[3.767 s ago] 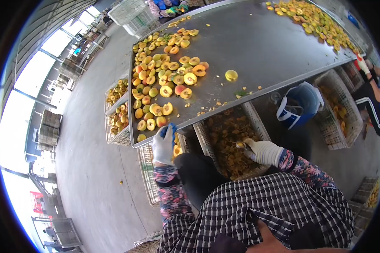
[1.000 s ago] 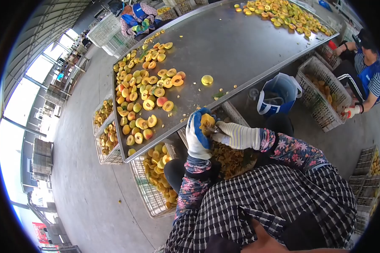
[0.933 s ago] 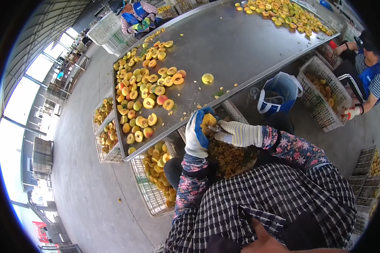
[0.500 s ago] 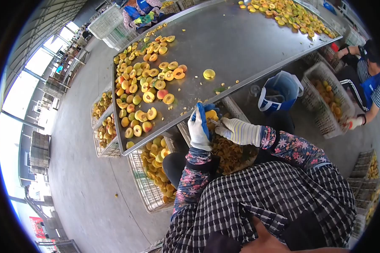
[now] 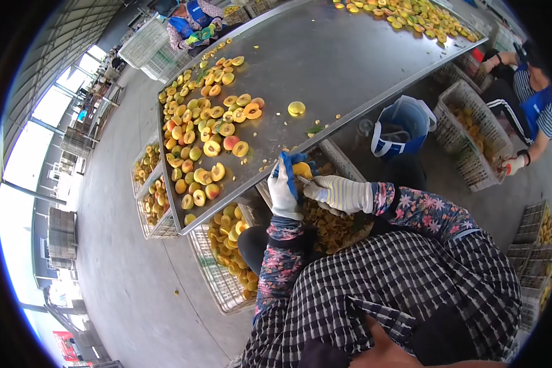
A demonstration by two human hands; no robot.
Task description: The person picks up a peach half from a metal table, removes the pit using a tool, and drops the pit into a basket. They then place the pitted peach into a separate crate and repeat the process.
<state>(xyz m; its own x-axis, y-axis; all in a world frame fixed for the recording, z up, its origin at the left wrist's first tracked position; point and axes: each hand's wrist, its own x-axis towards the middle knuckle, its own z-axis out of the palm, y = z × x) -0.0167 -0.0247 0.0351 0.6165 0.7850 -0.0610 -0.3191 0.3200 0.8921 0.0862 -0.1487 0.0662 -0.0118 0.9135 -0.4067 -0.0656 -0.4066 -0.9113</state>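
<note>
Grey concrete floor [image 5: 135, 270]; bright windows [image 5: 18, 172] left.

There are two gloved hands, the left hand [image 5: 286, 189] and the right hand [image 5: 340, 193], and one peach half [image 5: 301, 170] between them. One blue bucket [image 5: 402, 126]. One steel table [image 5: 343, 61]. Maybe five crates [image 5: 472, 132], but some are hard to see.

Steel table [image 5: 349, 61], peach halves [image 5: 208, 132] (w/ pits [image 5: 334, 118])
</note>
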